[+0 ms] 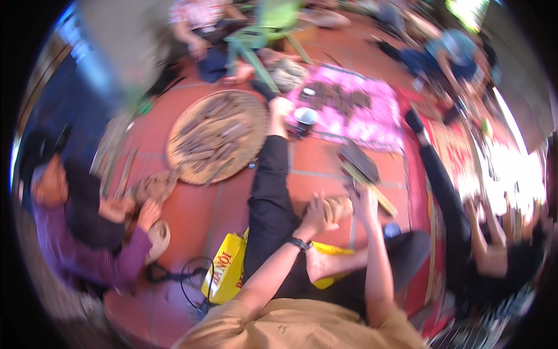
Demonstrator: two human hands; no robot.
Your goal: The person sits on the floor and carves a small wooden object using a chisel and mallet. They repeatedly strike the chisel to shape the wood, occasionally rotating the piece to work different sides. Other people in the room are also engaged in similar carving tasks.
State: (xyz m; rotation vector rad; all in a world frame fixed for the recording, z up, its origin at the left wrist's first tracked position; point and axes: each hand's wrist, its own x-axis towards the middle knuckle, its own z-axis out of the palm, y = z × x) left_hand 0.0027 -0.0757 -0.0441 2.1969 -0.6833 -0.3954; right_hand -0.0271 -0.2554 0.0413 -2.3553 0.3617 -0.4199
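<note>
A tan-brown, block-like piece (338, 206) lies between my hands, above my bent leg. My left hand (317, 218), with a dark band at its wrist, is closed round the left end of it. At its right end is my right hand (364, 205), fingers bent; blur hides what they hold. Just beyond that hand lie a pale wooden strip (383, 200) and a dark, flat, rounded thing (359, 163) on the tiles.
A round woven tray (174, 148) bears many brown pieces. More lie on a pink cloth (381, 125) near a white cup (306, 116). A green chair (247, 42) stands beyond. Yellow bag (224, 270) lies by my leg. People sit at left (87, 238), right and far side.
</note>
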